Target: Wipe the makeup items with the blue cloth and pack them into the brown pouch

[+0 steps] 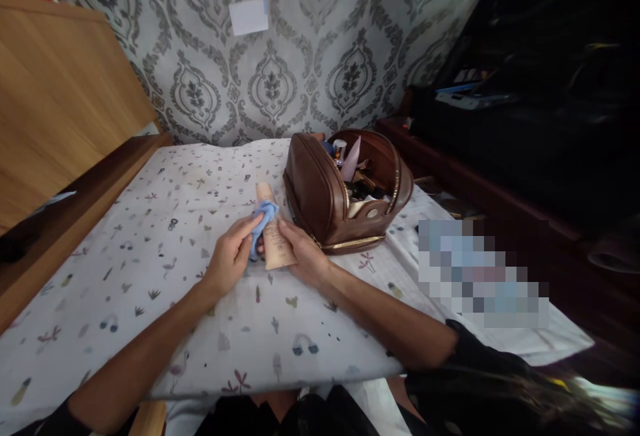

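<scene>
My right hand (307, 254) grips a beige squeeze tube (277, 247) by its lower side, with the tube tilted over the table. Pinched in my left hand (233, 251) is a light blue cloth (264, 213), pressed against the tube's upper part. The narrow end of the tube sticks out beyond the cloth. Just past my right hand stands a brown leather cosmetic bag (315, 186), unzipped and open at the top. Inside it are a pink tube (352, 159), a small bottle with a silvery cap (339, 149) and several dark items that I cannot make out.
A white cloth with small printed figures (200, 176) covers the table. On the left rises a wooden panel (65, 96). Patterned wallpaper with a white paper (249, 17) is behind. At right, a blurred-out patch (480, 273) hides something near dark furniture.
</scene>
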The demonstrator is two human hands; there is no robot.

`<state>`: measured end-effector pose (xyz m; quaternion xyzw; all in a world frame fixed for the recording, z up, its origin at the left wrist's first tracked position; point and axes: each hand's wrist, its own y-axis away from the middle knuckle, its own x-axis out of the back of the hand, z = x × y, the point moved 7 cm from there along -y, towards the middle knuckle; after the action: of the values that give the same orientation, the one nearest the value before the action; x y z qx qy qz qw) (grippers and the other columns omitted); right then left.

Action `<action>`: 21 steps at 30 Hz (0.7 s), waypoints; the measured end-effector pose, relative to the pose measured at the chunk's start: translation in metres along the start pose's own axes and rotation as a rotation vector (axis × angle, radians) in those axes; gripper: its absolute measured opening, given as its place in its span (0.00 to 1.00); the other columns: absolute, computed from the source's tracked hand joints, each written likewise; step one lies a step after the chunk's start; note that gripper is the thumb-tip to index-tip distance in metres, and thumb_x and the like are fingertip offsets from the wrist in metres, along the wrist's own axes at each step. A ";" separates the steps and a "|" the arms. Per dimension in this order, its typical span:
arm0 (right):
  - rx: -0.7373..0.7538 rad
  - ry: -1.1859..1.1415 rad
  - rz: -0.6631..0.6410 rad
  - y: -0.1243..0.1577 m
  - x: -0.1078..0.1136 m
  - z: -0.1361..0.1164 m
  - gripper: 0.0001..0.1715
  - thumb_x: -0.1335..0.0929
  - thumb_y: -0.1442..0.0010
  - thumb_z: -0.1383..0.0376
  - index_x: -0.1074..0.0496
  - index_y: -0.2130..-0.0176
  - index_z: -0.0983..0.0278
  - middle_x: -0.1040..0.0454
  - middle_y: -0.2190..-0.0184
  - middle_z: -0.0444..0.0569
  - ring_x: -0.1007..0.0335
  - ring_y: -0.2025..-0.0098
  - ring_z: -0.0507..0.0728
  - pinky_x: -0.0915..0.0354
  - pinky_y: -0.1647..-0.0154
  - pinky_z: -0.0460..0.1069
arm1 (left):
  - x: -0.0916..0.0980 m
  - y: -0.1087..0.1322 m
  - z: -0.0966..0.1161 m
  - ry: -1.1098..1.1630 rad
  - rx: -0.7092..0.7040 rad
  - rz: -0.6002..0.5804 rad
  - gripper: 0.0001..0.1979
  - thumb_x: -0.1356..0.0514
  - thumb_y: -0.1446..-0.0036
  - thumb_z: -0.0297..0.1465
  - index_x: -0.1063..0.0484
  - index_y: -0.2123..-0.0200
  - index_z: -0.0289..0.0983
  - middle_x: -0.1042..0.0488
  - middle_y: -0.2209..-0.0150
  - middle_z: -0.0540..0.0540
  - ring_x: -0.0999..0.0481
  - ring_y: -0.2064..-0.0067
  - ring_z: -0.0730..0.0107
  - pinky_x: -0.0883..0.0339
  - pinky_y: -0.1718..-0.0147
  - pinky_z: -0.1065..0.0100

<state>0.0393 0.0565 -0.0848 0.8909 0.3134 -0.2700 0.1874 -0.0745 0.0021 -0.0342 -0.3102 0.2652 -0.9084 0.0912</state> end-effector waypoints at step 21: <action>0.076 0.199 -0.097 0.008 -0.008 -0.007 0.41 0.26 0.46 0.47 0.37 0.39 0.57 0.26 0.67 0.43 0.29 0.70 0.52 0.34 0.68 0.47 | 0.031 -0.007 0.001 -0.172 -0.027 0.179 0.19 0.49 0.33 0.33 0.29 0.41 0.47 0.30 0.53 0.42 0.28 0.50 0.59 0.32 0.48 0.58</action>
<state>0.0420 0.0505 -0.0737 0.9036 0.3628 -0.2006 0.1083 -0.0981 -0.0025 -0.0133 -0.3631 0.2951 -0.8630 0.1903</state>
